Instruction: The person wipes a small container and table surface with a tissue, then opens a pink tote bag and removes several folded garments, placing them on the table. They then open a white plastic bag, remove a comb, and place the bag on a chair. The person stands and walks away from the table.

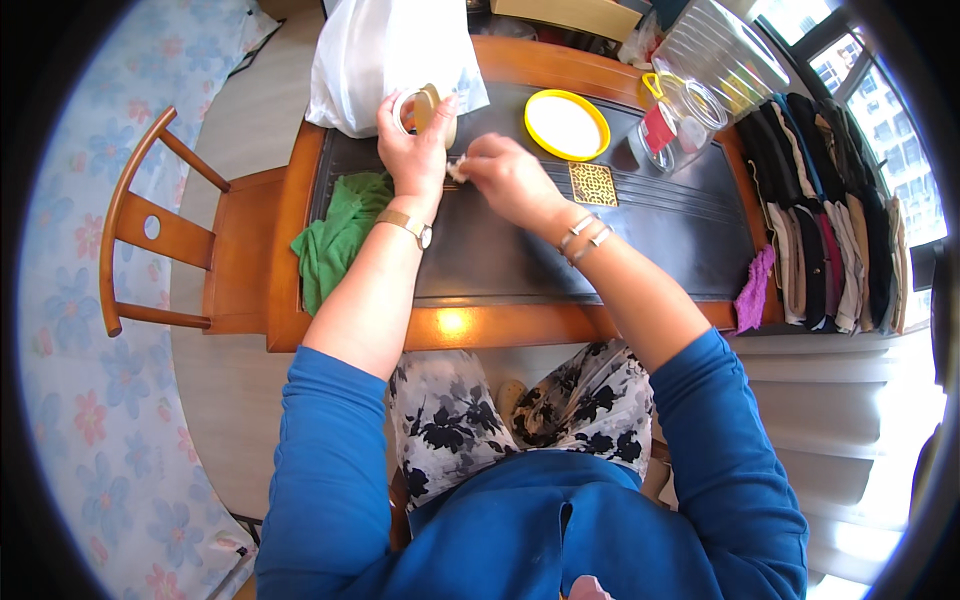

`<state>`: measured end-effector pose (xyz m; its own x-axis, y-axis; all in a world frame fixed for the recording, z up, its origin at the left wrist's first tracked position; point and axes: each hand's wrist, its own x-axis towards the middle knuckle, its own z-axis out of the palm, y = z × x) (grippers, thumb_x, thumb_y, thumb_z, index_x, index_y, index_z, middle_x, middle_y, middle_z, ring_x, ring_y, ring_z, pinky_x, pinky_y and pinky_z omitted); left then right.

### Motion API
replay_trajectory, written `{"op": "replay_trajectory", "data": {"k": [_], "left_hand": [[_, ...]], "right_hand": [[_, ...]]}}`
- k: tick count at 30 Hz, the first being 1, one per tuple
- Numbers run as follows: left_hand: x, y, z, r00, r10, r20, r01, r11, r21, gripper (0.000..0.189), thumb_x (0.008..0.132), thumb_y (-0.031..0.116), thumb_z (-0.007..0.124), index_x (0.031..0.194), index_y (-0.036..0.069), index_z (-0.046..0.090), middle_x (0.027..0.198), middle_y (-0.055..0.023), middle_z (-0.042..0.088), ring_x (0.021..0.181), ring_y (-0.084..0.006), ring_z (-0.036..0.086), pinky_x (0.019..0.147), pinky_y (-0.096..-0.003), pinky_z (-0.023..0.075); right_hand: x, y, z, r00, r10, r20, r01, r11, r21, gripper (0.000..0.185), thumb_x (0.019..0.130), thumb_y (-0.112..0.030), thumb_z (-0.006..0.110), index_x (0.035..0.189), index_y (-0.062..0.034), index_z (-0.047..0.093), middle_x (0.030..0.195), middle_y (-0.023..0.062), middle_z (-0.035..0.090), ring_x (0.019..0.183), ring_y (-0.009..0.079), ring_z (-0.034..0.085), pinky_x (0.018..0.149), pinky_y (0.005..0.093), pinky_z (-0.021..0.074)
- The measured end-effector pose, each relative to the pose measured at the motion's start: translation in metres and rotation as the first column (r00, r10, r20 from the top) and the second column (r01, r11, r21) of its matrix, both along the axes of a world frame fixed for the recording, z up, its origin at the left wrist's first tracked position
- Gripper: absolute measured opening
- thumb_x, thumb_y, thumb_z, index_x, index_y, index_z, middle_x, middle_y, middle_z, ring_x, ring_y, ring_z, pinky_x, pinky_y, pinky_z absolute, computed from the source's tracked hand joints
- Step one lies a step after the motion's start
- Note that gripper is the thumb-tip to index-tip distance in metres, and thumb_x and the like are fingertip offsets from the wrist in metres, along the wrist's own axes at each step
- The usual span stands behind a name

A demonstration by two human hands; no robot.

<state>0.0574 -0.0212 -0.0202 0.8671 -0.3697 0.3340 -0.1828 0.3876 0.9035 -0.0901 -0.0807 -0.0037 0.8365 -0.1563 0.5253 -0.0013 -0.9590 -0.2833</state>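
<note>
My left hand (416, 154), with a watch on its wrist, grips a beige and white ring-shaped roll (424, 111) that looks like adhesive tape. The roll stands tilted beside a white plastic bag (390, 60). Just to its right, my right hand (501, 169) pinches a small crumpled whitish scrap (456, 171) between thumb and fingers. Motion blurs those fingers, and what the scrap is made of cannot be told. Below my left hand, a green cloth (346, 232) lies bunched at the table's left edge.
On the wooden table (510, 328) lie a round yellow-rimmed lid (567, 125) and a gold fretwork square (593, 184). A clear jar (686, 131) is at the back right. A purple cloth (752, 291) hangs at the right edge, near folded clothes (821, 217). A wooden chair (244, 247) stands left.
</note>
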Motion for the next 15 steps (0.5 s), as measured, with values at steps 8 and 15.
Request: {"op": "replay_trajectory", "data": {"k": [8,15], "left_hand": [[-0.013,0.001,0.004,0.996,-0.062,-0.069,0.064,0.998,0.022,0.07,0.077,0.023,0.09,0.129,-0.002,0.051,0.117,-0.0106,0.062,0.106,-0.0163,0.059,0.093,-0.0306,0.0497],[-0.009,0.0,0.004,0.993,-0.087,-0.082,0.087,0.996,0.003,0.07,0.077,0.023,0.089,0.129,-0.003,0.051,0.118,-0.011,0.061,0.106,-0.0164,0.058,0.092,-0.03,0.0499]], "right_hand": [[-0.035,-0.035,0.011,0.947,0.056,-0.315,-0.091,0.991,-0.096,0.018,0.083,-0.005,0.06,0.095,-0.0074,0.072,0.095,0.0109,0.063,0.095,0.0306,0.062,0.086,0.0396,0.0527],[-0.071,-0.042,0.034,0.834,-0.371,-0.408,0.358,0.927,-0.111,0.015,0.082,-0.003,0.058,0.088,-0.0018,0.072,0.098,0.0163,0.067,0.096,0.0353,0.067,0.088,0.0411,0.0535]]}}
